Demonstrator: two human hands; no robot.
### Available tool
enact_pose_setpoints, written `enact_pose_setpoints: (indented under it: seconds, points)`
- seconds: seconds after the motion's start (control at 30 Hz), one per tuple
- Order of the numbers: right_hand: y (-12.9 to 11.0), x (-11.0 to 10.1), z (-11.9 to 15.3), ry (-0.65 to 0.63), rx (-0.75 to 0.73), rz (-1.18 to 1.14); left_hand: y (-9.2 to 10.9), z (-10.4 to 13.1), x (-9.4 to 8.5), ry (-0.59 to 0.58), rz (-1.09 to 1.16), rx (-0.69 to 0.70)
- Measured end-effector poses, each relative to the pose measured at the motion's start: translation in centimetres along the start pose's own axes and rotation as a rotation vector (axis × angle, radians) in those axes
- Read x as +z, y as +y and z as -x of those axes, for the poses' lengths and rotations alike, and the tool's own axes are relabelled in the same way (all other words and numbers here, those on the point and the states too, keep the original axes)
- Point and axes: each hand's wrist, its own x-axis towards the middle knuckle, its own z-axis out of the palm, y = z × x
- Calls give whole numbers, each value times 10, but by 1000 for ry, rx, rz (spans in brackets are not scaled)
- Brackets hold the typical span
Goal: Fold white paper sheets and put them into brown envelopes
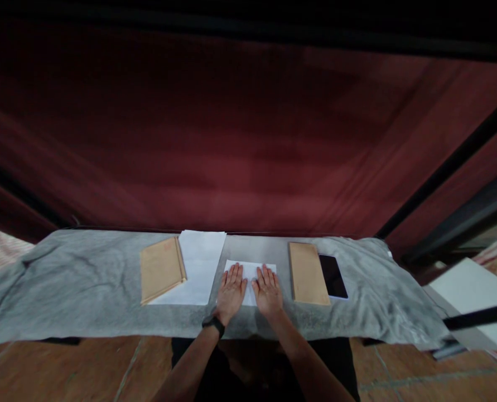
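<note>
A small white sheet of paper (250,273) lies on the grey cloth in front of me, under both hands. My left hand (231,292) rests flat on its left part, fingers stretched out, with a dark watch on the wrist. On the right part of the paper my right hand (268,291) lies flat as well, its fingers extended. Neither hand grips anything. To the left are larger white sheets (202,262), partly covered by brown envelopes (161,269). Right of my hands sits a stack of long brown envelopes (309,273).
A dark-screened phone or tablet (332,276) lies partly under the right-hand envelopes. Wrinkled grey cloth (93,290) covers the narrow table. Behind it rises a dark red panel (248,167). A white box-like object (474,293) stands off the table's right end.
</note>
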Motion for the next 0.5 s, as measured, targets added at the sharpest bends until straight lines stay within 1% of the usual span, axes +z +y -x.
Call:
enact_pose_setpoints:
  seconds: [0.07, 0.17, 0.33, 0.43, 0.5]
  points:
    - [4, 2, 1, 48, 9, 19, -3, 1, -3, 14, 4, -53]
    - [11, 0, 3, 83, 25, 44, -7, 4, -7, 36, 2, -121]
    - [21, -6, 11, 60, 80, 63, -14, 14, -8, 112, -26, -173]
    - [19, -9, 16, 52, 144, 61, -15, 18, -6, 151, -20, -165]
    - [11, -10, 14, 35, 155, 37, -15, 19, -4, 155, -28, -166]
